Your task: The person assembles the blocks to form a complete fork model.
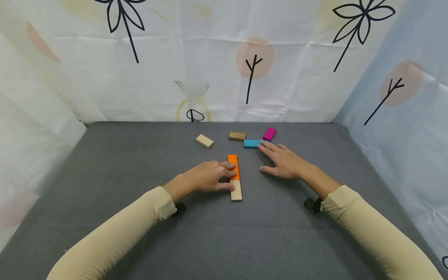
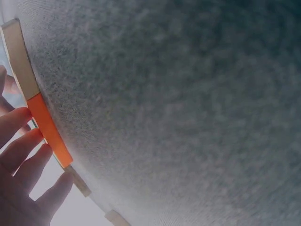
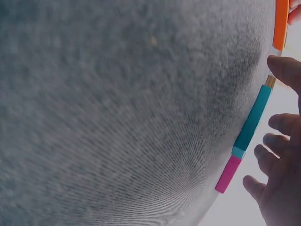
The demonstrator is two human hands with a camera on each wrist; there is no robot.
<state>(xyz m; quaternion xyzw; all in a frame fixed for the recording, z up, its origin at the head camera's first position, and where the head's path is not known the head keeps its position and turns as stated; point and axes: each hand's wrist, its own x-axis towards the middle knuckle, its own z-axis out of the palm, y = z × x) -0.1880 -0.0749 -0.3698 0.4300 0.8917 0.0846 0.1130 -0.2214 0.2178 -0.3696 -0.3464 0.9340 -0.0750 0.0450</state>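
Work seems early — orange block (image 1: 232,159) and plain block (image 1: 236,193) lie end to end under the relaxed, ungripping left hand (image 1: 210,176); other blocks (image 1: 237,136) remain beyond, blue block (image 1: 251,144) near the spread, empty right hand (image 1: 285,161).

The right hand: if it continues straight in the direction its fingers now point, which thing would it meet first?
Most likely the blue block. In the head view, the right hand overlaps this block's right end, but whether it touches it or hovers above is unclear.
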